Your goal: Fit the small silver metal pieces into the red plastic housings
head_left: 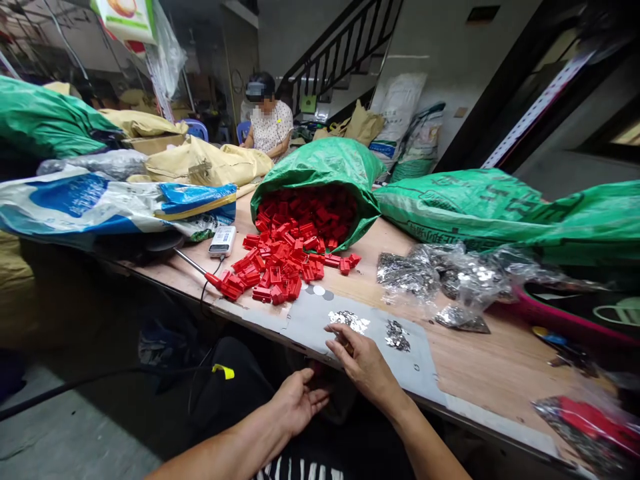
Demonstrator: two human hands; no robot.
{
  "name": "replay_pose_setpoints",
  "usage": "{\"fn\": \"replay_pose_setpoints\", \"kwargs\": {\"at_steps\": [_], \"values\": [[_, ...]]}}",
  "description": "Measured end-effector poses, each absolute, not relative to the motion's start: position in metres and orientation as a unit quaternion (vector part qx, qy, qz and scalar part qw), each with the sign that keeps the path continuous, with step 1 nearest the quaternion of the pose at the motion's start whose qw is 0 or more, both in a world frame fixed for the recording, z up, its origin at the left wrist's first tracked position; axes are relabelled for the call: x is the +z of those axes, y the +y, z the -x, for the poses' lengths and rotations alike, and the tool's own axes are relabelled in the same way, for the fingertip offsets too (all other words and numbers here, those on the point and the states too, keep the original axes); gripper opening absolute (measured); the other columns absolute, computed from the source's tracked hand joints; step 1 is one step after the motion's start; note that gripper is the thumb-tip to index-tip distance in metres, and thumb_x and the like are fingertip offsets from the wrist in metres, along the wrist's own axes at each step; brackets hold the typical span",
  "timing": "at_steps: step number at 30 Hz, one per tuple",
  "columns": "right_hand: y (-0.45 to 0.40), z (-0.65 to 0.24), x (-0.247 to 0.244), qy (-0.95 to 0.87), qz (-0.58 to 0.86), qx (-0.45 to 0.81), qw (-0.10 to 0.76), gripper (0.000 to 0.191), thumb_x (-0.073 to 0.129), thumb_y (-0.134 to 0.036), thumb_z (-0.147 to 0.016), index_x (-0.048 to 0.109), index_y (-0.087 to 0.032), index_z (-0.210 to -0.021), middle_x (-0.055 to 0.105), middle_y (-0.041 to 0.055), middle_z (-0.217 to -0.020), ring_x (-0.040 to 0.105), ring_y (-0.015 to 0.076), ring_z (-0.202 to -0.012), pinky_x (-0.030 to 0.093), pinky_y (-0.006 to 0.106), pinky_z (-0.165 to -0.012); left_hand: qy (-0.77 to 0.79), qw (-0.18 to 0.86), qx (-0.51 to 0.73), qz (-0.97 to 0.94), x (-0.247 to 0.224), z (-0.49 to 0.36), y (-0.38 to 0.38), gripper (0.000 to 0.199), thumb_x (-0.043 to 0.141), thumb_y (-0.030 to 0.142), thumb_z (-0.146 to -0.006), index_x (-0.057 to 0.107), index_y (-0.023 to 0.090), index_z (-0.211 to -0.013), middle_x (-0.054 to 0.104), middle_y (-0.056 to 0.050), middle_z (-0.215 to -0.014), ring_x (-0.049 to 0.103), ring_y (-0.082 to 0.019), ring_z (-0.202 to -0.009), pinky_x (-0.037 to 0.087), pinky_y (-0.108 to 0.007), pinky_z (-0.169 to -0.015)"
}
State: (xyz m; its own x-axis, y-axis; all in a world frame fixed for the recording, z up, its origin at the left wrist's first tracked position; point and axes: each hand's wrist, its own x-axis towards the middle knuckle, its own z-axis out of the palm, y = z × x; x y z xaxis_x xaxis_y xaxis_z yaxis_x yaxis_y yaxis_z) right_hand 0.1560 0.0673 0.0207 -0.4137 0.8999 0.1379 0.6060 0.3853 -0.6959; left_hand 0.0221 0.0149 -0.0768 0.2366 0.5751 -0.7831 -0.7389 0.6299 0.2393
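My left hand [299, 400] is low in front of the table edge, palm turned up, fingers loosely stretched and apart, with nothing visible in it. Above the grey mat [310, 327], my right hand [365, 367] has its thumb and index finger a little apart; its other fingers curl underneath and are partly hidden. Just beyond those fingertips lies a small pile of shiny flat metal pieces [353, 321]. A second pile of darker metal pieces [397, 335] is to its right. Farther left, red plastic parts [280, 267] spill out of a green woven sack [325, 160].
A white power bank [223, 241] with a cable stands left of the red parts. Clear bags of metal pieces [410, 273] lie at right, near a pink-rimmed container [555, 313]. More green sacks [465, 200] line the back. Another person [271, 123] sits across the table.
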Motion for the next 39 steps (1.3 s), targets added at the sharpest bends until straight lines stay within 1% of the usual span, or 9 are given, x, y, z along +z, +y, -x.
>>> {"fn": "replay_pose_setpoints", "kwargs": {"at_steps": [5, 12, 18, 22, 25, 28, 32, 35, 39], "values": [[0.116, -0.134, 0.014, -0.843, 0.432, 0.177, 0.267, 0.025, 0.051, -0.021, -0.089, 0.061, -0.021, -0.111, 0.058, 0.0087, -0.119, 0.059, 0.0199, -0.107, 0.048, 0.034, -0.093, 0.447, 0.789, 0.413, 0.089, -0.074, -0.021, 0.015, 0.021, 0.047, 0.022, -0.086, 0.050, 0.013, -0.105, 0.059, -0.016, -0.117, 0.071, -0.025, -0.085, 0.049, -0.035, -0.081], [0.171, -0.097, 0.007, -0.869, 0.468, 0.105, 0.121, 0.035, 0.052, -0.012, -0.086, 0.059, -0.016, -0.120, 0.042, 0.0141, -0.144, 0.048, 0.0255, -0.126, 0.041, 0.040, -0.104, 0.436, 0.795, 0.415, 0.079, -0.073, -0.014, 0.008, 0.024, 0.060, 0.029, -0.082, 0.048, 0.015, -0.097, 0.060, -0.015, -0.111, 0.070, -0.025, -0.089, 0.049, -0.033, -0.081], [0.179, -0.092, 0.010, -0.877, 0.447, 0.122, 0.128, 0.037, 0.052, -0.009, -0.085, 0.060, -0.011, -0.121, 0.052, 0.0163, -0.136, 0.050, 0.0257, -0.124, 0.041, 0.039, -0.105, 0.425, 0.801, 0.422, 0.016, -0.058, -0.009, 0.002, 0.023, 0.062, 0.028, -0.082, 0.048, 0.017, -0.098, 0.067, -0.009, -0.094, 0.070, -0.020, -0.077, 0.048, -0.030, -0.074], [0.151, -0.104, 0.023, -0.876, 0.416, 0.160, 0.184, 0.034, 0.051, -0.014, -0.088, 0.060, -0.014, -0.121, 0.054, 0.0117, -0.132, 0.050, 0.0204, -0.123, 0.038, 0.034, -0.107, 0.421, 0.761, 0.463, -0.174, -0.037, -0.009, -0.004, 0.027, 0.062, 0.030, -0.082, 0.057, 0.014, -0.103, 0.067, -0.008, -0.094, 0.068, -0.017, -0.077, 0.047, -0.030, -0.078], [0.111, -0.122, 0.037, -0.835, 0.360, 0.304, 0.285, 0.027, 0.053, -0.022, -0.090, 0.065, -0.021, -0.115, 0.059, 0.0084, -0.125, 0.054, 0.0201, -0.117, 0.041, 0.034, -0.101, 0.425, 0.623, 0.567, -0.330, -0.030, -0.007, -0.005, 0.033, 0.064, 0.031, -0.081, 0.054, 0.019, -0.110, 0.062, -0.007, -0.103, 0.066, -0.019, -0.089, 0.048, -0.034, -0.087], [0.068, -0.139, 0.049, -0.760, 0.343, 0.464, 0.299, 0.027, 0.055, -0.033, -0.091, 0.067, -0.023, -0.113, 0.059, 0.0076, -0.123, 0.056, 0.0205, -0.109, 0.045, 0.033, -0.093, 0.472, 0.438, 0.630, -0.435, -0.033, -0.001, -0.001, 0.048, 0.063, 0.027, -0.082, 0.044, 0.028, -0.125, 0.051, -0.008, -0.124, 0.061, -0.021, -0.103, 0.050, -0.037, -0.089], [0.026, -0.153, 0.052, -0.650, 0.324, 0.628, 0.280, 0.035, 0.055, -0.043, -0.089, 0.065, -0.024, -0.116, 0.058, 0.0059, -0.114, 0.052, 0.0095, -0.067, 0.041, 0.023, -0.056, 0.505, 0.253, 0.572, -0.595, -0.038, 0.006, 0.003, 0.048, 0.061, 0.017, -0.081, 0.052, 0.030, -0.126, 0.047, -0.009, -0.132, 0.048, -0.026, -0.122, 0.045, -0.044, -0.098], [0.011, -0.162, 0.047, -0.607, 0.325, 0.673, 0.271, 0.041, 0.057, -0.045, -0.088, 0.061, -0.021, -0.121, 0.060, 0.0033, -0.095, 0.041, 0.0061, -0.056, 0.033, 0.021, -0.050, 0.478, 0.253, 0.545, -0.641, -0.037, 0.005, 0.002, 0.038, 0.056, 0.012, -0.083, 0.061, 0.030, -0.115, 0.059, -0.006, -0.117, 0.055, -0.023, -0.112, 0.044, -0.044, -0.099], [0.016, -0.188, 0.037, -0.651, 0.423, 0.554, 0.301, 0.036, 0.056, -0.041, -0.088, 0.061, -0.020, -0.117, 0.065, 0.0056, -0.103, 0.056, 0.0130, -0.072, 0.045, 0.025, -0.063, 0.482, 0.389, 0.534, -0.575, -0.031, 0.000, -0.002, 0.028, 0.067, 0.021, -0.077, 0.067, 0.025, -0.105, 0.059, -0.007, -0.114, 0.059, -0.023, -0.106, 0.048, -0.038, -0.093]]}}
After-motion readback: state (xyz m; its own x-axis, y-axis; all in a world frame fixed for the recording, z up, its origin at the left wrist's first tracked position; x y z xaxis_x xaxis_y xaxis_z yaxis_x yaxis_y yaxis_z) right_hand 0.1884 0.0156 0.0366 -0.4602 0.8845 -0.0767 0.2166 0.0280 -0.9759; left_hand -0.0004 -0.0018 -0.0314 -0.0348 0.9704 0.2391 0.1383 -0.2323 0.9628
